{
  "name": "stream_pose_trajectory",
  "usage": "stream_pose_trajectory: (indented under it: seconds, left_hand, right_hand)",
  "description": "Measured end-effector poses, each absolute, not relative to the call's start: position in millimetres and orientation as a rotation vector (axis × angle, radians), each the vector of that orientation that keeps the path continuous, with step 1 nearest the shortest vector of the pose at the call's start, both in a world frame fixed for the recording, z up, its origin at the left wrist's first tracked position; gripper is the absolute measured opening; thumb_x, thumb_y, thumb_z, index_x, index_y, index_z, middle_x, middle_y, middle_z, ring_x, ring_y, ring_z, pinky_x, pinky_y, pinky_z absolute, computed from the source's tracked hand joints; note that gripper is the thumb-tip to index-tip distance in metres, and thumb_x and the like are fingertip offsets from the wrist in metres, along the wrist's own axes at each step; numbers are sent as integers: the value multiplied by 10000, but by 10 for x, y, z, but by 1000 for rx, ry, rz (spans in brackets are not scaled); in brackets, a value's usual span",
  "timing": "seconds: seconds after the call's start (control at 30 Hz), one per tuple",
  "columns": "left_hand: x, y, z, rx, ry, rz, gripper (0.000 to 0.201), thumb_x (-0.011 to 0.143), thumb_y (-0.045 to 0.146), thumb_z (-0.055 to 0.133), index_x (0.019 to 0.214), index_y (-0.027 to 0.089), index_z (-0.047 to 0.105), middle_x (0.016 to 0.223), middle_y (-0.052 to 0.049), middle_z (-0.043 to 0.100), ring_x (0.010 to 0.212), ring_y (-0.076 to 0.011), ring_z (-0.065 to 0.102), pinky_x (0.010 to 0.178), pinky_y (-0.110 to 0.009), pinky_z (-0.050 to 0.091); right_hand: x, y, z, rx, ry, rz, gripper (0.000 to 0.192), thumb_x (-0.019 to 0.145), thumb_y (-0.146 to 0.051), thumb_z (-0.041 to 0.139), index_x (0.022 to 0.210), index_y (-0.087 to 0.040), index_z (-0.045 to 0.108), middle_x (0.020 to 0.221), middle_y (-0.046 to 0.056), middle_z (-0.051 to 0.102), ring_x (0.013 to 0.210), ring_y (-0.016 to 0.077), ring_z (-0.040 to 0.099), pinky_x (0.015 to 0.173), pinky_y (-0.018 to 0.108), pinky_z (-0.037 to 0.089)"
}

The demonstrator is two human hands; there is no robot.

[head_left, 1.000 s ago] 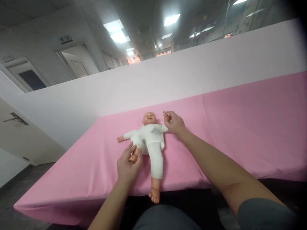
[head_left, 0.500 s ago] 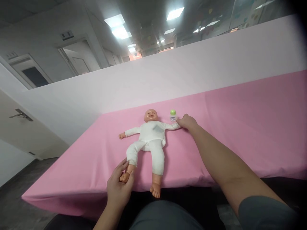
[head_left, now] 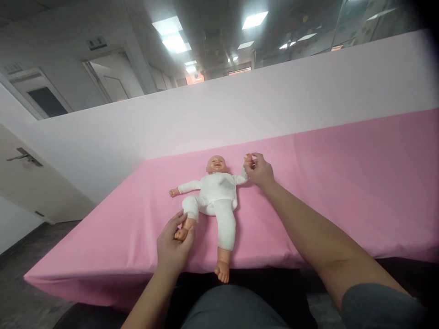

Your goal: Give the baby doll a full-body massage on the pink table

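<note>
Table: a long table draped in smooth pink cloth (head_left: 336, 183) stood against a pale partition wall (head_left: 240, 109), with the doll near its front edge.
Doll: the plastic baby doll in a white cloth bodysuit (head_left: 216, 196) lay face up; half a second before, both legs were stretched straight, and now one knee was bent up toward the body.
Left hand: the left hand (head_left: 173, 246) was closed around the doll's bare foot and had pushed it up the table, which folded that leg.
Right hand: the right hand (head_left: 261, 172) pinched the doll's small hand and had lifted that arm off the cloth; it had been lying flat.
Bottle: the small green-capped bottle seen earlier beside the doll's head was now hidden.
Meaning: the limbs seemed to be worked in pairs, bending and raising.
</note>
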State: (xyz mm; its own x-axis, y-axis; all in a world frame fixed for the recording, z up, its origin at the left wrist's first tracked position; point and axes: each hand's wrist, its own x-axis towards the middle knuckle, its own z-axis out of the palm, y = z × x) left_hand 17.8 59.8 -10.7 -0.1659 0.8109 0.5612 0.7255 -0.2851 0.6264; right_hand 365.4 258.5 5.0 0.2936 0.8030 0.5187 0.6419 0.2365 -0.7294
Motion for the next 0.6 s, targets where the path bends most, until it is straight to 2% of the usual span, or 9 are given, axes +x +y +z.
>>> stream_pose_trajectory:
  seconds: [0.07, 0.2, 0.33, 0.47, 0.6]
  left_hand:
    - [235, 716, 19, 1948, 1807, 1438, 405, 852, 422, 758, 1230, 278, 735, 1359, -54, 721, 1232, -285, 696, 1074, -428, 561]
    - [380, 1040, 217, 1929, 1769, 1437, 407, 855, 443, 751, 1226, 275, 746, 1331, -47, 737, 1235, -278, 693, 1086, -415, 546]
    - [532, 1396, 274, 1926, 1679, 1288, 432, 849, 436, 752, 1238, 248, 754, 1358, -61, 726, 1263, -274, 679, 1097, -397, 532]
    - [603, 1612, 295, 1828, 1625, 1140, 501, 851, 440, 749, 1283, 188, 742, 1263, -100, 766, 1163, -276, 729, 1012, -380, 578]
    - [572, 1617, 296, 1772, 1633, 1162, 503, 860, 443, 739, 1290, 180, 742, 1188, -111, 789, 1091, -279, 756, 975, -397, 599]
  right_hand:
    - [3442, 2499, 65, -1331, -1534, 150, 431, 913, -382, 661, 1319, -245, 610, 1098, 57, 775, 878, 222, 723, 824, 340, 545]
    - [3106, 2362, 72, -1143, -1884, 39, 267, 900, -316, 718, 1159, -255, 744, 1090, 51, 777, 1008, 248, 686, 922, 369, 502]
    - [2967, 2349, 50, -1073, -2173, 8, 196, 982, -255, 647, 1114, -271, 792, 1091, 45, 780, 1022, 228, 655, 988, 385, 445]
    - [2955, 2391, 25, -1097, -2259, -3, 182, 1013, -285, 631, 986, -237, 805, 1077, 54, 776, 1006, 214, 638, 976, 372, 431]
    - [2971, 2378, 19, -1067, -2227, 29, 190, 1023, -307, 613, 1039, -246, 792, 1067, 48, 780, 1022, 215, 643, 987, 372, 430]
